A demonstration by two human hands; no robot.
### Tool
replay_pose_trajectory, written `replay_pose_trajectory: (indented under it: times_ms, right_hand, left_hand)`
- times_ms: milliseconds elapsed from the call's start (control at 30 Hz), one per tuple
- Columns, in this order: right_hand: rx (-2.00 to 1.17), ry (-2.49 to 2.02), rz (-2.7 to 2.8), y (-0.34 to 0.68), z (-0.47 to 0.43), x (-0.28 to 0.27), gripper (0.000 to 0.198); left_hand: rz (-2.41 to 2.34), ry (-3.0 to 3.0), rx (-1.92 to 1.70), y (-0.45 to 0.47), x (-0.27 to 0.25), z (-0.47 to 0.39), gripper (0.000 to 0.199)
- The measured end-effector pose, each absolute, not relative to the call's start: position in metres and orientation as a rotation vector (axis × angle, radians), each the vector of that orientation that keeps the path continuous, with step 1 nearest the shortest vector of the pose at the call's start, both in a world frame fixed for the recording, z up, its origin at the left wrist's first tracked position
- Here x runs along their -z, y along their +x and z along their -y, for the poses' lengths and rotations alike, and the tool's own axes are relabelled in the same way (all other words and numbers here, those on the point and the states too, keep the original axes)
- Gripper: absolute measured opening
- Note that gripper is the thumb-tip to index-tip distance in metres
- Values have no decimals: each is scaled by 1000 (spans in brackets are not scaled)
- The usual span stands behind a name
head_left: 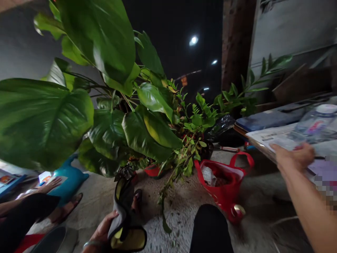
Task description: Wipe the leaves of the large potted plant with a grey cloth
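Grey-and-yellow cloth [121, 215], lower left of centre, probably soft and light, best held by a bunched fold; the left hand [104, 226] closes around it. Mid-right, the right hand [295, 156] curls over papers [273, 135], its hold unclear.

Single view, head-worn; we face forward and steeply down. Broad leaves [97, 35] loom close at ten o'clock. Our knee [212, 232] shows from above at five, left hand [102, 225] at seven, right hand [295, 156] at three, all near; dark background [173, 21] farther off, twelve.
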State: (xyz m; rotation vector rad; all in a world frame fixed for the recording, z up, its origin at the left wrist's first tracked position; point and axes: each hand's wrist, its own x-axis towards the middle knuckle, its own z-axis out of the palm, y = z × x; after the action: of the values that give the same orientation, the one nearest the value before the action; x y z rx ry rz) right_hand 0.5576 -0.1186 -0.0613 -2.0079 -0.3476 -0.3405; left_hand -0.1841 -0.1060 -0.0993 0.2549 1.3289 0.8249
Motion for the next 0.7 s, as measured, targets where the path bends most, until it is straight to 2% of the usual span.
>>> replay_pose_trajectory:
  times_ms: [133,300,400,567,700]
  right_hand:
    - [182,-2044,24,568,110,52,91]
    - [100,-2071,-13,572,107,41,91]
    - [146,-2063,39,555,112,34,81]
    - [126,-1886,422,447,149,-3,60]
    - [-198,-1628,754,327,194,-50,70]
  left_hand:
    - [-1359,353,-860,-182,111,109,45]
    - [-1431,273,-809,-185,110,99,48]
    - [-1415,225,-796,-188,110,93,52]
    - [-1364,214,-774,-183,114,88,51]
    - [-1244,247,-719,-179,114,84,47]
